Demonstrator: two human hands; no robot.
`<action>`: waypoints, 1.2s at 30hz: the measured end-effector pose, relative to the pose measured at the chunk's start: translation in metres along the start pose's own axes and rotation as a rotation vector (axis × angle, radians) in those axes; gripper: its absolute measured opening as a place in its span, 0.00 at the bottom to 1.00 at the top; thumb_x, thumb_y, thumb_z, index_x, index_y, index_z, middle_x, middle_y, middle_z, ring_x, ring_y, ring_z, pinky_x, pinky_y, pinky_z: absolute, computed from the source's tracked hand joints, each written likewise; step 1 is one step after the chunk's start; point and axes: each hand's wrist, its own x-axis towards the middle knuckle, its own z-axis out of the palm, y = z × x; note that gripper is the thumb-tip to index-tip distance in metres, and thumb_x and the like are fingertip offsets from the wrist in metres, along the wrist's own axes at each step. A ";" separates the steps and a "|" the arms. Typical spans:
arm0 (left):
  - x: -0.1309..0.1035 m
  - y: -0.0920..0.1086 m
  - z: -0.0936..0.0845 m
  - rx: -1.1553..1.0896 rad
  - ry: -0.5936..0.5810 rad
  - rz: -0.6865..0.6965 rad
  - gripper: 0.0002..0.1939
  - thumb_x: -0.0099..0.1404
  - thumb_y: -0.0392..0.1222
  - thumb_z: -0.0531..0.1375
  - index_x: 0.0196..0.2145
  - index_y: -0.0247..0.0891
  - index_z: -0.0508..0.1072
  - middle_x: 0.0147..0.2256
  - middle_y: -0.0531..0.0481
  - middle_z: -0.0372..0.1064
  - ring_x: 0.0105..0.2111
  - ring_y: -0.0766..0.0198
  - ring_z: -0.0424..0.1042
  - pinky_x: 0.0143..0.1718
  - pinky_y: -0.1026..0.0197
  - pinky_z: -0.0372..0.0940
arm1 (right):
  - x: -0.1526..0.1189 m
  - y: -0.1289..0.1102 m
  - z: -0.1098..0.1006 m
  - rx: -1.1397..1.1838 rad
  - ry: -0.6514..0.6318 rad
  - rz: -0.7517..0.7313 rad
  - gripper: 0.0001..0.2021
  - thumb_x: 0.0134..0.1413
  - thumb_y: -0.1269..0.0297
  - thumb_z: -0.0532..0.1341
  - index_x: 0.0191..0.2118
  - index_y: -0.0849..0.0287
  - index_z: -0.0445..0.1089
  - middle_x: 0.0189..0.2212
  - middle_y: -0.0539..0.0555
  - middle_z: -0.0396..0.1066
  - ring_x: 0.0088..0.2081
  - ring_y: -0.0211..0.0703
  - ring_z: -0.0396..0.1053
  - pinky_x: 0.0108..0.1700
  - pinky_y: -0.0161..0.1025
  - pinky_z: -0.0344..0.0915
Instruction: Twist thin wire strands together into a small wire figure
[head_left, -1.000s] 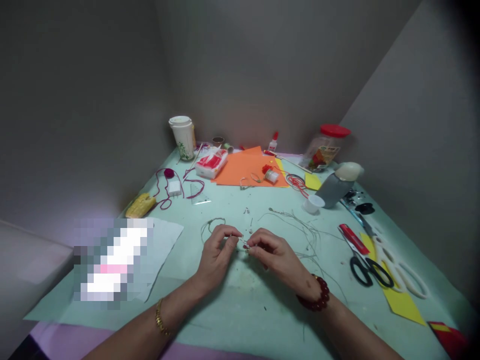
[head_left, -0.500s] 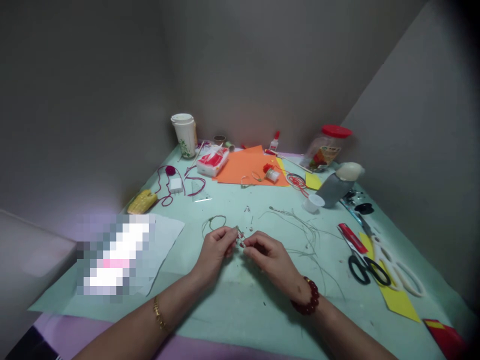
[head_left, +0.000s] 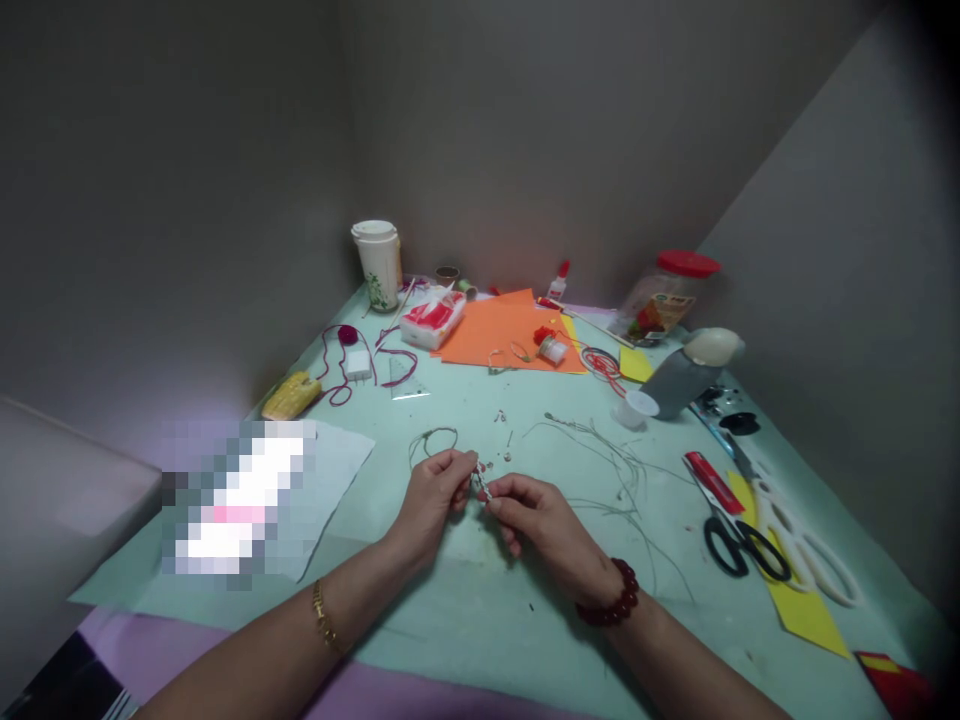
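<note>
Between the hands is a small braided cord piece [head_left: 482, 482] with whitish and reddish bits. My left hand [head_left: 439, 490] pinches its upper end between thumb and fingers. The lower end is pinched by my right hand [head_left: 529, 510], whose lower fingers curl beneath. Just beyond the fingers lie a few tiny bits [head_left: 508, 457] on the green table cover [head_left: 465, 620]. A loop of greenish cord [head_left: 435, 437] rests behind my left hand. Thin loose cords [head_left: 626, 465] spread to the right of my right hand.
Black-handled scissors [head_left: 746, 548], white-handled scissors [head_left: 817, 560] and yellow paper [head_left: 810, 615] lie right. Behind are orange paper [head_left: 480, 335], a tissue pack [head_left: 433, 320], a lidded cup [head_left: 377, 265], a grey bottle [head_left: 679, 380] and a red-lidded jar [head_left: 660, 305]. Yellow corn [head_left: 291, 397] lies left.
The view has shifted slightly, moving the table items a little to the right. More of the braided piece shows between the hands, and my right hand's lower fingers have dropped below it.
</note>
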 end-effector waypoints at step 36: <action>-0.004 0.002 0.003 0.011 -0.017 -0.027 0.13 0.56 0.49 0.64 0.31 0.36 0.74 0.24 0.52 0.66 0.24 0.70 0.60 0.28 0.65 0.54 | -0.001 -0.002 0.003 0.012 0.007 -0.002 0.07 0.52 0.62 0.61 0.31 0.60 0.68 0.18 0.44 0.60 0.19 0.31 0.55 0.23 0.32 0.56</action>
